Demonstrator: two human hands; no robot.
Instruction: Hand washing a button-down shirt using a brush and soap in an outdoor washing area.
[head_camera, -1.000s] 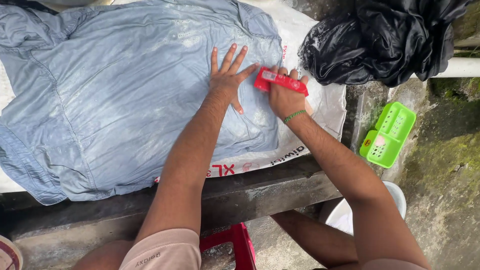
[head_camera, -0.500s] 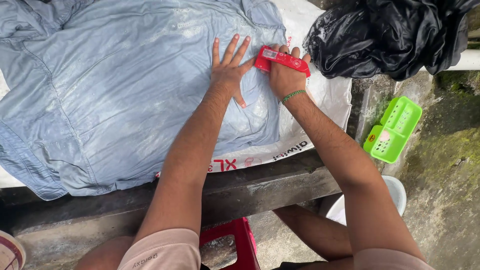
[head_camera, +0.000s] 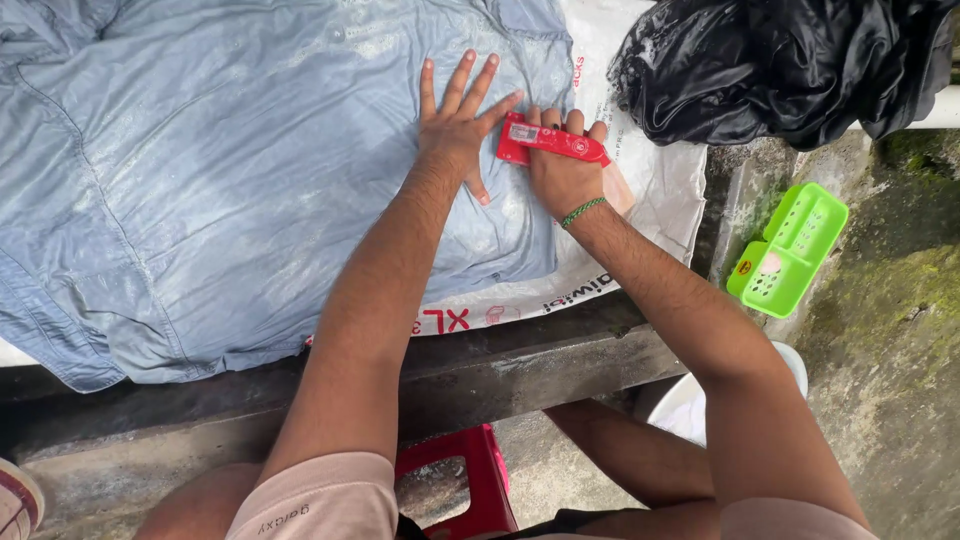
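Both hands sit slightly higher on the blue shirt (head_camera: 250, 170) than before. Right hand (head_camera: 565, 175) has its fingers (head_camera: 572, 122) curled closed over one red brush (head_camera: 552, 142), whose long axis runs left to right, just beside the left hand (head_camera: 455, 125). Its fingers lie spread flat on the cloth, holding nothing. One black bag (head_camera: 780, 65) and one green soap box (head_camera: 790, 250) lie to the right.
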